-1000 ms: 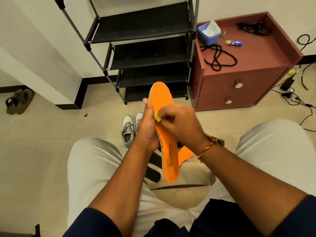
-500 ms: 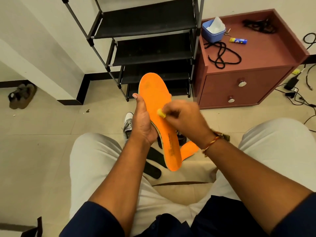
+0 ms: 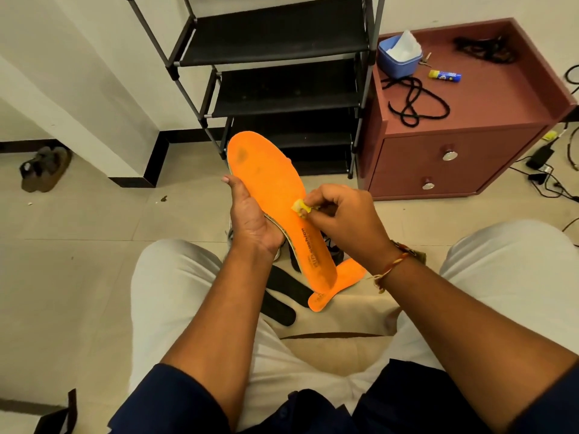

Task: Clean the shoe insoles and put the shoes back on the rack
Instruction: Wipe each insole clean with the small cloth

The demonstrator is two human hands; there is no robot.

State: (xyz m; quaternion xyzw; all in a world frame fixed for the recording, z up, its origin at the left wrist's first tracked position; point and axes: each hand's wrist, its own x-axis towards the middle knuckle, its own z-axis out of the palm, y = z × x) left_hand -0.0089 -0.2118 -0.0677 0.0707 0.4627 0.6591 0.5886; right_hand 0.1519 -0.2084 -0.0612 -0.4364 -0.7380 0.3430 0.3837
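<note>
1. Orange foam insole [image 3: 269,195], dark smudges near its toe, is held up over the lap, toe towards the black tiered shoe rack [image 3: 282,57]
2. Left hand [image 3: 250,220] holds its left edge, grip curled round it from beneath
3. Right hand [image 3: 341,217], grip pinching a small yellow wad [image 3: 300,209], presses that wad on the insole's middle
4. Second orange insole [image 3: 347,274] and two black insoles [image 3: 283,286] lie on the floor below

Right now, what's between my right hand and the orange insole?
A small yellow wad, pinched by the right hand, against the orange insole; head view.
</note>
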